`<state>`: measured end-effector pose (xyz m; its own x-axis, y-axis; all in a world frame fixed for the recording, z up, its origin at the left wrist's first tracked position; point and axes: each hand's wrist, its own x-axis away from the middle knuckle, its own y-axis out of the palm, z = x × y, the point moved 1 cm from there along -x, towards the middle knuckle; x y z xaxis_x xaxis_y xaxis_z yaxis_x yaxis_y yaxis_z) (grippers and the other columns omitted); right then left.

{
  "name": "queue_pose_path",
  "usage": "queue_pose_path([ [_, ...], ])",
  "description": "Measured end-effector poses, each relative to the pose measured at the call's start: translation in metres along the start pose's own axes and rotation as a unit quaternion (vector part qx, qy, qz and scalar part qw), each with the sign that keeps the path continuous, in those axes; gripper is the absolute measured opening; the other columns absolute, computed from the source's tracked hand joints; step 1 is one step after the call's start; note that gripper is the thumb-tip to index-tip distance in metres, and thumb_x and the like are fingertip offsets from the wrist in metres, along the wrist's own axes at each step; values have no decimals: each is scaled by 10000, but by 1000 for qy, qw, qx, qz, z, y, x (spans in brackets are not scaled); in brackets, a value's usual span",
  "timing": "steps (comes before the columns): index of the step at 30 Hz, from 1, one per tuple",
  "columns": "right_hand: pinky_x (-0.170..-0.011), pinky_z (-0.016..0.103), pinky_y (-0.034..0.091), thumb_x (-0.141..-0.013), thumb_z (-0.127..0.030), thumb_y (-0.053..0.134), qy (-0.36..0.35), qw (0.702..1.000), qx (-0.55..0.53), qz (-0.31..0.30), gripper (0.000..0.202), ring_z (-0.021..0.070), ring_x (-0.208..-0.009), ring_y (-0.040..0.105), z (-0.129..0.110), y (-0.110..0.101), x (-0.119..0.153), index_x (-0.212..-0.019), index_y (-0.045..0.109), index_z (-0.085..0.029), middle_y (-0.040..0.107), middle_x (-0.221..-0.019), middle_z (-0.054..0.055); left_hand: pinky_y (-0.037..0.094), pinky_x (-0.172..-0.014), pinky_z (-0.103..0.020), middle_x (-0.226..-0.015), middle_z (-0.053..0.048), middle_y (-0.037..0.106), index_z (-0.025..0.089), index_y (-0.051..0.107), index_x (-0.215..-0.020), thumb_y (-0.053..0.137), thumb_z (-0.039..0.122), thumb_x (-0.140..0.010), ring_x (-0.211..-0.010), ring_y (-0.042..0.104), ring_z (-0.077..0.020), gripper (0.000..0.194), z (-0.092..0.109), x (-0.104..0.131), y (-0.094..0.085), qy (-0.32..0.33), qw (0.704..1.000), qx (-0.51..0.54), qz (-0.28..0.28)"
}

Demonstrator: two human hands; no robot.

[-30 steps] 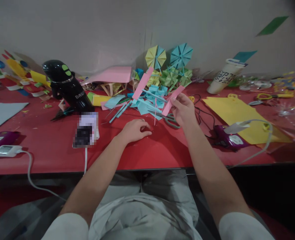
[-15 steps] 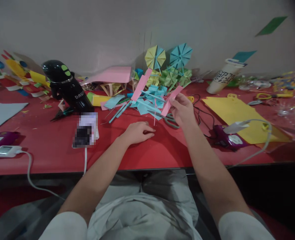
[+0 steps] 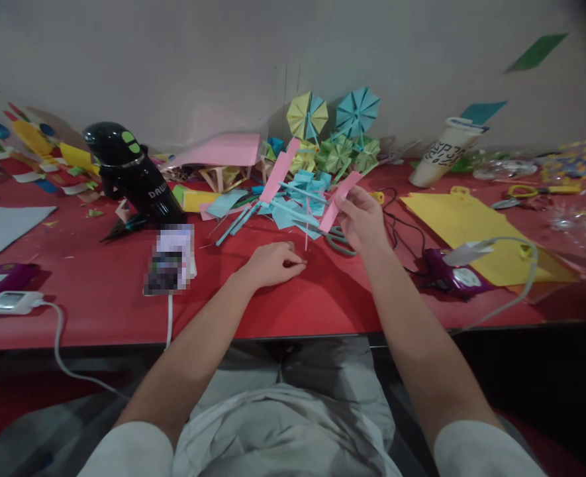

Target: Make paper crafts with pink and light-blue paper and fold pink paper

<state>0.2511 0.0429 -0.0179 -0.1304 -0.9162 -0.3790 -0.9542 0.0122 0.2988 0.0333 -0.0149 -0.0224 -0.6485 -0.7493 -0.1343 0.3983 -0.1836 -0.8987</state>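
My right hand (image 3: 362, 215) pinches a folded pink paper strip (image 3: 340, 202) above the red table (image 3: 317, 301). My left hand (image 3: 277, 264) rests on the table with thumb and forefinger pressed together; whatever is between them is too small to make out. Another pink strip (image 3: 280, 171) leans upright beyond my left hand, among loose blue paper pieces (image 3: 290, 213) and thin blue sticks (image 3: 237, 224). Grey scissor handles (image 3: 341, 242) lie partly hidden beside my right hand.
A black bottle (image 3: 141, 175) and a phone (image 3: 168, 260) are at the left. Folded paper flowers (image 3: 359, 111) stand at the back. A paper cup (image 3: 444, 151), yellow sheets (image 3: 476, 228), a purple power strip (image 3: 454, 275) and cables are at the right.
My left thumb and forefinger have closed together. My right hand keeps hold of the pink strip, almost unmoved.
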Motion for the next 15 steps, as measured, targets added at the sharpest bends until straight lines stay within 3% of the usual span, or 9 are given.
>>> queue_pose_path([
  [8,-847,365,583,-647,-440,863,0,1000,8,-2,362,202,-1046,664,1,-1,0,-920,668,-306,722,-1060,-2,386,-620,-279,-876,-47,643,270,799,-851,524,413,-899,-769,588,-176,313,1,0,-1,0,1000,1,3],
  [15,-854,370,584,-668,-420,852,-5,1000,10,-7,346,203,-1050,662,3,-3,-1,-934,662,-306,715,-1069,4,441,-739,-293,-992,-59,671,277,762,-1111,552,391,-884,-870,622,-193,330,2,2,-3,-4,1000,17,0],
])
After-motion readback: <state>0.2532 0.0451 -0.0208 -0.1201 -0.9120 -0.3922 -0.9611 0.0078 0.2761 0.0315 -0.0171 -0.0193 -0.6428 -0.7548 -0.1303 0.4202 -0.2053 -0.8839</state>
